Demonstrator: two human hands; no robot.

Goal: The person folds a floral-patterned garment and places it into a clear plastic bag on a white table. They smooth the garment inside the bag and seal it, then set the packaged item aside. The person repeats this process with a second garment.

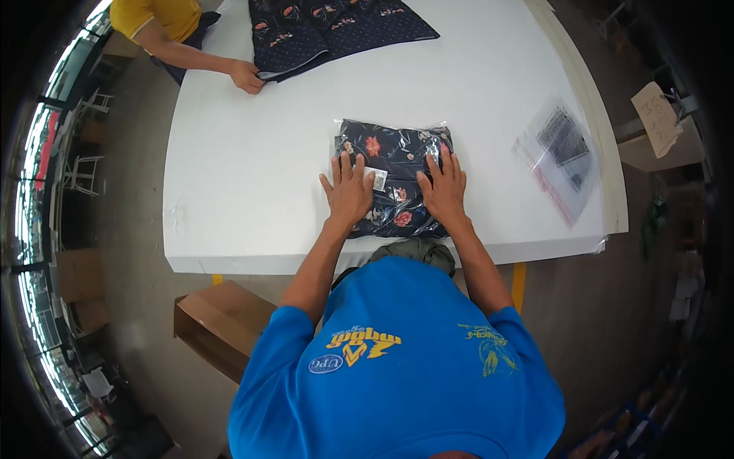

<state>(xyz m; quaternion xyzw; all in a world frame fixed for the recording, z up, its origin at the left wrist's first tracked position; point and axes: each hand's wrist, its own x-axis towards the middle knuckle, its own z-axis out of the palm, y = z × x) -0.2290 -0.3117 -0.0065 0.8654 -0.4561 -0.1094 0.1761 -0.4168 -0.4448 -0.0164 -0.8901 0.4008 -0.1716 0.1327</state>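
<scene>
A folded dark floral fabric item in a clear plastic bag [401,203] lies near the front edge of the white-covered table [246,172]. My left hand [348,192] rests flat on its left part, fingers spread, beside a small white tag with a printed code [379,180]. On the right part of the bag lies my right hand [444,186], palm down with the fingers somewhat apart. Neither hand grips anything. The surface under both palms is hidden.
Across the table, a co-worker in yellow [155,26] holds a corner of dark floral fabric [344,34]. Clear plastic bags [565,160] lie at the table's right side. An open cardboard box [229,321] stands on the floor at lower left. Handwritten cardboard [656,119] is beyond the right edge.
</scene>
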